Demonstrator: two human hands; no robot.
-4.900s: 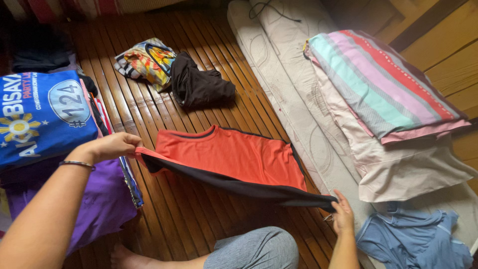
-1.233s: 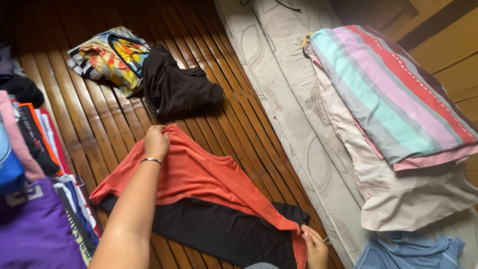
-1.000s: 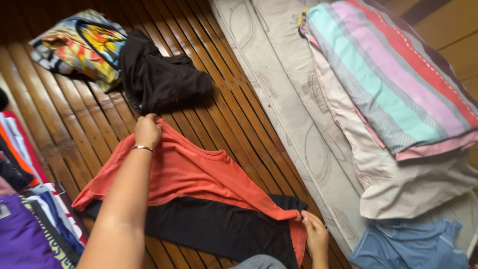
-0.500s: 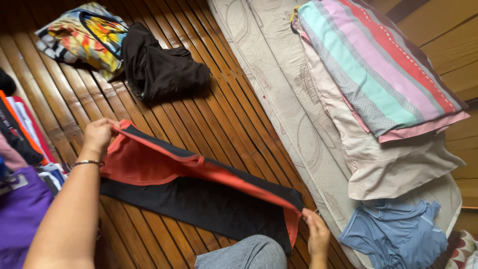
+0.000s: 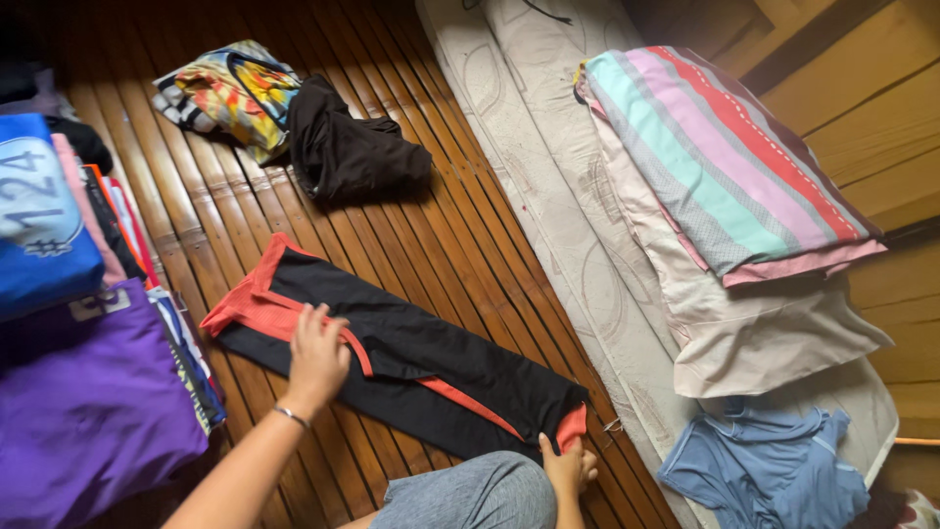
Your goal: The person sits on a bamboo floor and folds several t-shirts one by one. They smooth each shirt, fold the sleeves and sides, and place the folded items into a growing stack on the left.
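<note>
Where the bamboo-slat floor [image 5: 431, 255] runs down toward my knee, I have the black-and-orange shirt [image 5: 392, 353] lying folded into a long narrow strip, slanting from the clothing stacks at the floor's left edge to the mattress edge on the right. My left hand [image 5: 315, 355] lies flat and released on the strip's left part, fingers spread over the orange trim, gripping nothing. My right hand [image 5: 571, 466] rests at the strip's right end, touching the orange hem; I cannot tell whether its fingers pinch the cloth. Beyond the shirt, toward the floor's far edge, a crumpled black garment [image 5: 357, 152] touches a colourful printed garment [image 5: 230, 93]. At the left edge sit a purple folded garment [image 5: 88, 411] and a blue printed shirt [image 5: 39, 230]. On the mattress [image 5: 548, 186] lie a striped pillow [image 5: 725, 162] and a blue top [image 5: 769, 475].
</note>
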